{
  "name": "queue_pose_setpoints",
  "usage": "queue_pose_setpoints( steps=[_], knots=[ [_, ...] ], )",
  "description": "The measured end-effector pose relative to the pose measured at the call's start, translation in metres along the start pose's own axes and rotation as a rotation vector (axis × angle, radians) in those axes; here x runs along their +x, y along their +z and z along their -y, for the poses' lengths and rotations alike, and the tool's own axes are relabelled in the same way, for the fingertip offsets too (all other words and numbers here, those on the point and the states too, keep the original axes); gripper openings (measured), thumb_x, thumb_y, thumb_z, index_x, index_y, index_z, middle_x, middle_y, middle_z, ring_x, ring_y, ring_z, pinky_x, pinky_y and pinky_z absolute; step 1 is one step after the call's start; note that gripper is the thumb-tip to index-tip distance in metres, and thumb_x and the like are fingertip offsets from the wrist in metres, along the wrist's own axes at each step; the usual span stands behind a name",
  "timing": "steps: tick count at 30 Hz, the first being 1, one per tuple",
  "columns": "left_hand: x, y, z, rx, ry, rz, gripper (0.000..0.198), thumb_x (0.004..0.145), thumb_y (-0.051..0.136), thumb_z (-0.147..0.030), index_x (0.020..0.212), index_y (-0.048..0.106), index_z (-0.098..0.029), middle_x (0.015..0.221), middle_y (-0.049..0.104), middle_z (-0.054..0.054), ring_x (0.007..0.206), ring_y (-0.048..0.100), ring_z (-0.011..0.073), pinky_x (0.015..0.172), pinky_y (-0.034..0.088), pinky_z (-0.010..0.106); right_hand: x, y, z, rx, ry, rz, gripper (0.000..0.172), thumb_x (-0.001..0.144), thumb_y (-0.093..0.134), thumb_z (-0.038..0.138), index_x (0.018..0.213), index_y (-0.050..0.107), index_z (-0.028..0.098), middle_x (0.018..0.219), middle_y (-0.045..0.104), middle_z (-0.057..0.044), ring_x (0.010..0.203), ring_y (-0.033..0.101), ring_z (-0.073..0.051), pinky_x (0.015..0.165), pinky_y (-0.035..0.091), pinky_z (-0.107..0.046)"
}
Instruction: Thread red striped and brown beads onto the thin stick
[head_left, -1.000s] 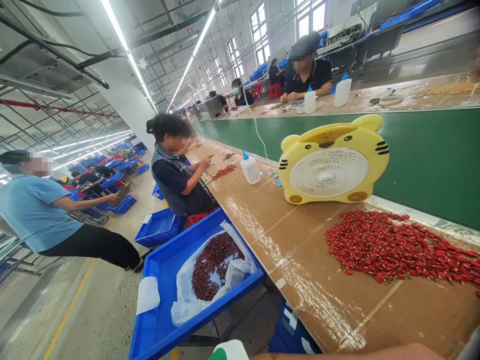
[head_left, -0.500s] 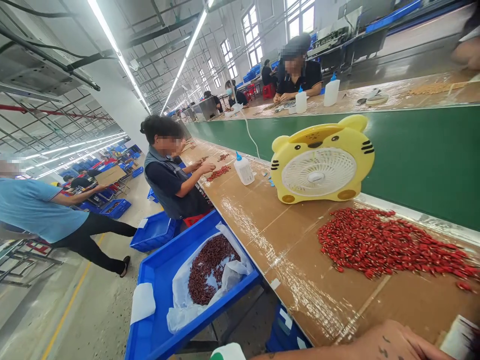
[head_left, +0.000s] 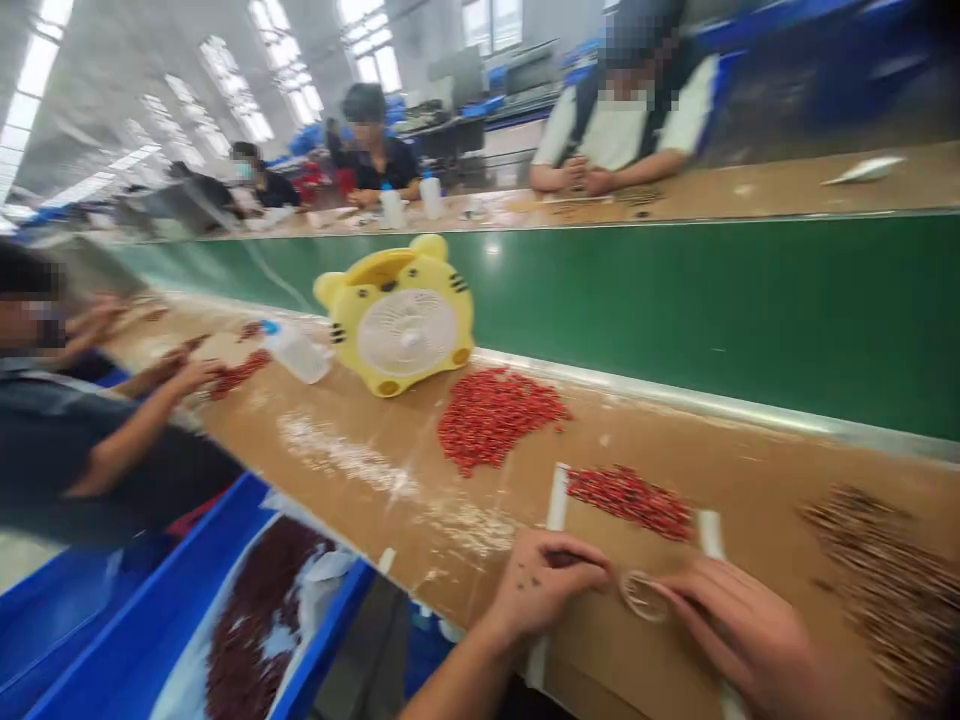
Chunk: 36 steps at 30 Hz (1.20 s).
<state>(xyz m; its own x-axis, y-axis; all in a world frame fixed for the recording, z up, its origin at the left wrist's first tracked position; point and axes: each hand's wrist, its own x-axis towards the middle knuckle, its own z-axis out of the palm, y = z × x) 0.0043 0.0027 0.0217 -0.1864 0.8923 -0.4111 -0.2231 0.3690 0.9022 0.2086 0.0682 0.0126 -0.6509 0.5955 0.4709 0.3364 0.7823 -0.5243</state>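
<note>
My left hand [head_left: 551,580] hovers over a cardboard sheet [head_left: 600,655] edged with white strips, its fingers curled and thumb pressed in. What it holds, if anything, is hidden. Between thumb and fingers of my right hand [head_left: 750,625] is the edge of a small pale ring [head_left: 643,597], apart from my left fingertips. Just beyond both hands, a small heap of red pieces [head_left: 630,498] lies on the cardboard between the strips. A larger pile of red pieces [head_left: 499,415] sits farther off to the left. Thin brown pieces [head_left: 892,580] are heaped right of my right hand.
A yellow animal-faced fan [head_left: 409,335] stands by the green belt [head_left: 675,300], with a white bottle [head_left: 300,352] left of it. Below the table edge at left is a blue crate [head_left: 112,650] of dark red pieces. One co-worker [head_left: 112,440] works at left; others sit across.
My view has swung to the right, so the fan and red pile appear farther left. Both my hands are now in view, the right one with the ring.
</note>
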Motion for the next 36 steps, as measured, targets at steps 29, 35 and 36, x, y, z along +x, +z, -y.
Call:
queue_pose_setpoints(
  steps=[29, 35, 36],
  knots=[
    [0.014, -0.005, 0.014, -0.107, 0.014, 0.106, 0.021, 0.068, 0.085, -0.031, 0.081, 0.082, -0.015, 0.068, 0.078, 0.006, 0.062, 0.07, 0.018, 0.065, 0.054, 0.026, 0.02, -0.015, 0.017, 0.231, 0.195, -0.058, 0.024, 0.101, 0.055, 0.027, 0.082, 0.066, 0.017, 0.069, 0.06, -0.001, 0.063, 0.054, -0.014, 0.06, 0.04, -0.025],
    [0.011, -0.004, 0.012, -0.128, 0.014, 0.117, 0.019, 0.07, 0.084, -0.03, 0.082, 0.081, -0.015, 0.068, 0.078, 0.006, 0.064, 0.071, 0.0183, 0.068, 0.055, 0.027, 0.019, -0.009, 0.02, 0.214, 0.253, -0.067, 0.031, 0.101, 0.055, 0.033, 0.076, 0.066, 0.017, 0.065, 0.058, -0.001, 0.06, 0.052, -0.014, 0.057, 0.038, -0.026],
    [0.011, -0.004, 0.012, -0.136, 0.013, 0.117, 0.019, 0.07, 0.084, -0.029, 0.082, 0.081, -0.015, 0.068, 0.079, 0.006, 0.064, 0.071, 0.0183, 0.068, 0.056, 0.027, 0.019, -0.009, 0.02, 0.211, 0.263, -0.074, 0.032, 0.101, 0.055, 0.033, 0.075, 0.066, 0.017, 0.064, 0.058, -0.001, 0.06, 0.052, -0.014, 0.057, 0.038, -0.026]
  ],
)
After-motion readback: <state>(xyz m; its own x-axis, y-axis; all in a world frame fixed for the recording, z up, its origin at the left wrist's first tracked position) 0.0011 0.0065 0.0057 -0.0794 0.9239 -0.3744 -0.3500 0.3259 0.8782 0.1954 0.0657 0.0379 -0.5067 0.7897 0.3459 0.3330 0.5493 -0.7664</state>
